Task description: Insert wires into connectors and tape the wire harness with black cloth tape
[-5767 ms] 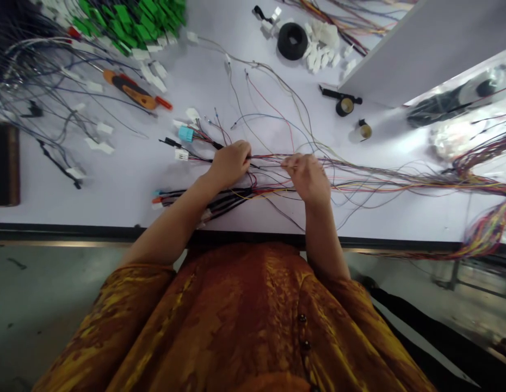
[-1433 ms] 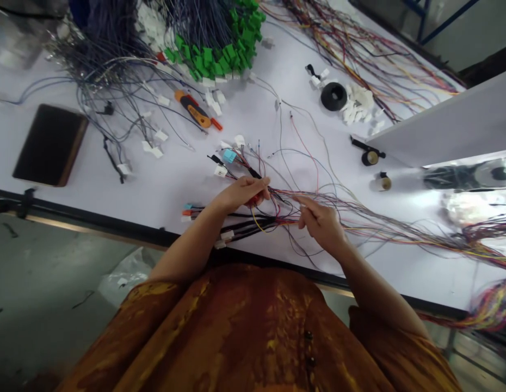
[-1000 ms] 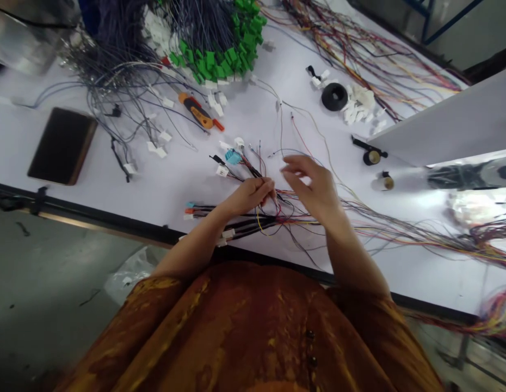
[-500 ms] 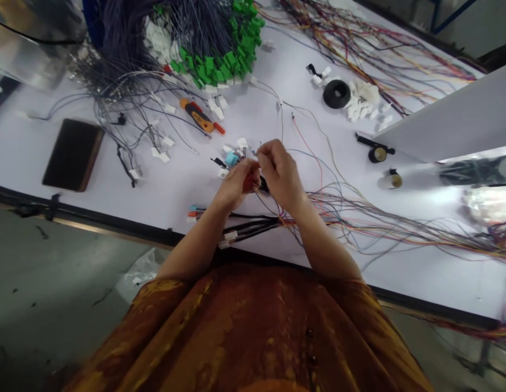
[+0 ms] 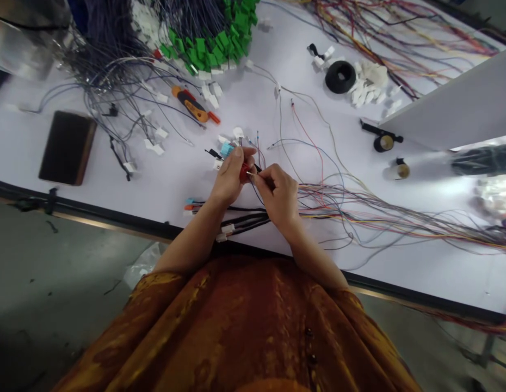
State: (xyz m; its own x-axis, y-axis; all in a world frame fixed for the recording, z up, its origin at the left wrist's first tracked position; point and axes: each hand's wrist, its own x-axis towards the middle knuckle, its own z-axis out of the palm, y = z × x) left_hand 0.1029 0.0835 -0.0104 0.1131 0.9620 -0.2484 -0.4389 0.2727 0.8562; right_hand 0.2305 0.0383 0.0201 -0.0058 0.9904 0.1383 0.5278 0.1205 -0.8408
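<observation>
My left hand (image 5: 229,181) is closed around a small red connector (image 5: 245,173) over the middle of the table. Thumb and forefinger of my right hand (image 5: 278,195) pinch a thin wire (image 5: 250,173), its metal tip right beside the red connector. Whether the tip has entered a hole is too small to tell. Just past my left hand lie a light blue connector (image 5: 227,149) and a white connector (image 5: 238,132). Under my right wrist a bundle of coloured wires (image 5: 338,204) runs off to the right. Black-sleeved branches (image 5: 248,219) lie nearer my body, with connectors on their ends.
Green connectors (image 5: 212,51) on dark wires are heaped at the back left. An orange-handled tool (image 5: 190,104) and a dark flat box (image 5: 68,147) lie leftward. A black tape roll (image 5: 340,77) sits by white connectors (image 5: 369,81). A white panel (image 5: 452,100) stands at right.
My right hand has come down toward me from above the left hand and now pinches a wire tip at the red connector. The left hand has turned, showing more of the connector.
</observation>
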